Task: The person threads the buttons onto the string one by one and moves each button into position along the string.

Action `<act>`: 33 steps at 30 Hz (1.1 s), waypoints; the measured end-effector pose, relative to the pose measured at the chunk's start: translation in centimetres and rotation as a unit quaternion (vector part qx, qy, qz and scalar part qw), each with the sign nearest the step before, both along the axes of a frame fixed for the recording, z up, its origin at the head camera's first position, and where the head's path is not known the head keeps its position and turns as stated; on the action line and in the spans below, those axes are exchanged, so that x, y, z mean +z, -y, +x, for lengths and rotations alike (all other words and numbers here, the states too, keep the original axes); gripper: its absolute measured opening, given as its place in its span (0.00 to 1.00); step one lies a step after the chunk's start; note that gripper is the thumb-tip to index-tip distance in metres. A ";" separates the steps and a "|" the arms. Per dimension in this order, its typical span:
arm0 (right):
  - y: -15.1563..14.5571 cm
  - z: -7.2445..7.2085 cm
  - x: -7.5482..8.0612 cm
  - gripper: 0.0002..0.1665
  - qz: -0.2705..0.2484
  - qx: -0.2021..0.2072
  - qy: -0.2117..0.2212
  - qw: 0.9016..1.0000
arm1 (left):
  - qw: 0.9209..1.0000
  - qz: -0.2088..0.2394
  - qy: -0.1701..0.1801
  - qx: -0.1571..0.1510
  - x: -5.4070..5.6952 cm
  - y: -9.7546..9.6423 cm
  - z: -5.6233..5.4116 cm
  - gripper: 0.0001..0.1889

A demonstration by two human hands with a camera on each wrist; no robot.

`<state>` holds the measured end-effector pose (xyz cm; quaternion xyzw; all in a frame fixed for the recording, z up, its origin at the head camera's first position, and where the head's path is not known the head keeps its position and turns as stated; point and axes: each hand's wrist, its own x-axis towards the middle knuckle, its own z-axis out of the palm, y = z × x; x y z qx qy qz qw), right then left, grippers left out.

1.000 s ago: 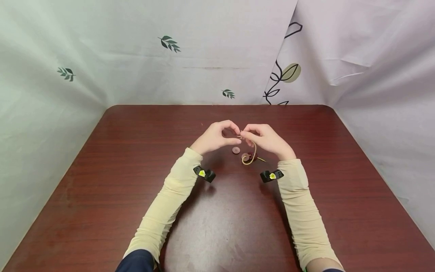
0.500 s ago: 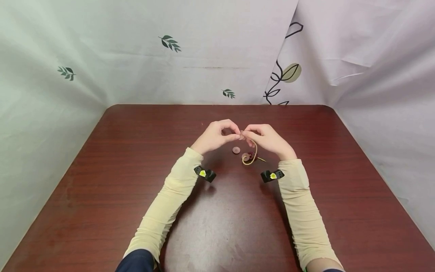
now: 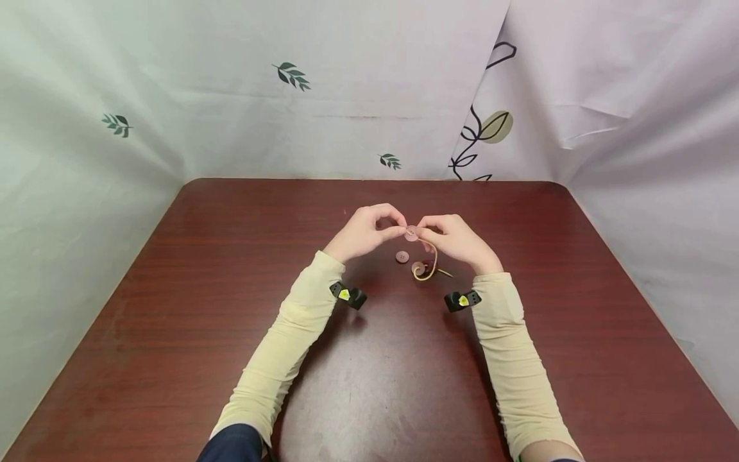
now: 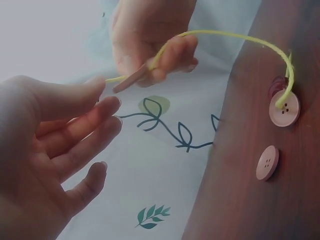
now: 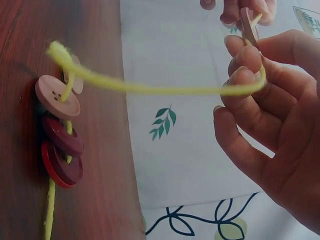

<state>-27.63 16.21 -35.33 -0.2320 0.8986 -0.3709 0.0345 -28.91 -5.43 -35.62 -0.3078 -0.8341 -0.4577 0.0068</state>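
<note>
Above the table, my right hand (image 3: 456, 240) pinches a pink button (image 3: 411, 233) between thumb and fingers. A yellow cord (image 4: 240, 35) runs through this button and loops down to the table. My left hand (image 3: 368, 232) pinches the short cord end on the button's other side, thumb against forefinger, as the left wrist view shows. On the cord's lower stretch sit another pink button (image 5: 57, 97) and dark red buttons (image 5: 62, 136), resting on the table. Left of these lies a loose pink four-hole button (image 4: 267, 163), with no cord through it.
The dark reddish-brown table (image 3: 381, 385) has its far edge just beyond my hands. A white cloth with leaf prints (image 3: 358, 83) hangs behind and along both sides.
My left thumb and forefinger have closed from a gap to a pinch on the cord end. The held button now shows its face to the head view. My right hand has shifted slightly.
</note>
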 end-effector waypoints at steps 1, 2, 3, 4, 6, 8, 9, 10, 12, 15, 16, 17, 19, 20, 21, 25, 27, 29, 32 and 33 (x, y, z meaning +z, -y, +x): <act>0.0 0.0 0.0 0.15 0.004 -0.003 -0.001 1.000 | 1.000 0.000 0.003 0.002 0.0 0.1 0.0 0.03; -0.1 0.0 0.0 0.16 0.006 -0.006 0.000 1.000 | 1.000 0.002 0.006 0.005 0.1 0.2 0.0 0.03; -0.1 0.0 0.0 0.16 0.010 -0.006 -0.001 1.000 | 1.000 0.004 0.009 0.006 0.1 0.3 0.0 0.03; -0.2 0.1 0.0 0.16 0.013 -0.006 -0.001 1.000 | 1.000 0.007 0.013 0.007 0.2 0.3 0.0 0.03; -0.3 0.1 0.0 0.15 0.015 -0.003 -0.001 1.000 | 1.000 0.014 0.018 0.009 0.2 0.5 -0.1 0.03; -0.4 0.1 0.0 0.14 0.016 0.003 -0.001 1.000 | 1.000 0.022 0.019 0.011 0.2 0.6 -0.1 0.04; -0.4 0.0 0.0 0.13 0.017 0.006 -0.001 1.000 | 0.999 0.029 0.019 0.011 0.3 0.6 -0.2 0.04; -0.4 0.0 0.0 0.13 0.017 0.006 0.001 1.000 | 0.999 0.034 0.018 0.013 0.3 0.7 -0.1 0.04; -0.4 0.0 0.0 0.13 0.021 0.005 0.002 1.000 | 0.999 0.042 0.018 0.019 0.5 0.7 -0.1 0.04; -0.5 -0.2 -0.1 0.13 0.027 0.005 0.004 1.000 | 0.998 0.053 0.023 0.028 0.7 0.7 0.0 0.04; -0.5 -0.2 -0.2 0.13 0.030 0.006 0.006 1.000 | 0.998 0.055 0.025 0.031 0.7 0.8 0.1 0.04; -0.6 -0.2 -0.3 0.13 0.034 0.007 0.007 0.999 | 0.997 0.057 0.027 0.034 0.8 0.8 0.1 0.04; -0.6 -0.3 -0.5 0.13 0.038 0.015 0.012 0.999 | 0.997 0.062 0.030 0.036 0.9 0.8 0.2 0.04; -0.7 -0.4 -0.6 0.13 0.042 0.020 0.016 0.999 | 0.997 0.064 0.030 0.037 0.9 0.8 0.2 0.04; -0.7 -0.4 -0.8 0.13 0.043 0.026 0.022 0.998 | 0.997 0.065 0.030 0.039 1.0 0.9 0.2 0.04; -0.8 -0.6 -1.1 0.13 0.045 0.044 0.046 0.997 | 0.995 0.077 0.029 0.048 1.1 1.0 0.2 0.05; -0.9 -0.6 -1.2 0.13 0.044 0.046 0.056 0.996 | 0.995 0.082 0.027 0.054 1.1 1.1 0.2 0.06; -0.9 -0.7 -1.4 0.12 0.048 0.048 0.059 0.996 | 0.994 0.088 0.025 0.059 1.1 1.1 0.2 0.06; -1.0 -1.0 -1.7 0.11 0.052 0.049 0.063 0.995 | 0.993 0.091 0.020 0.066 1.2 1.2 0.1 0.06; -1.0 -1.1 -1.9 0.11 0.055 0.050 0.062 0.995 | 0.993 0.092 0.017 0.068 1.2 1.2 0.1 0.05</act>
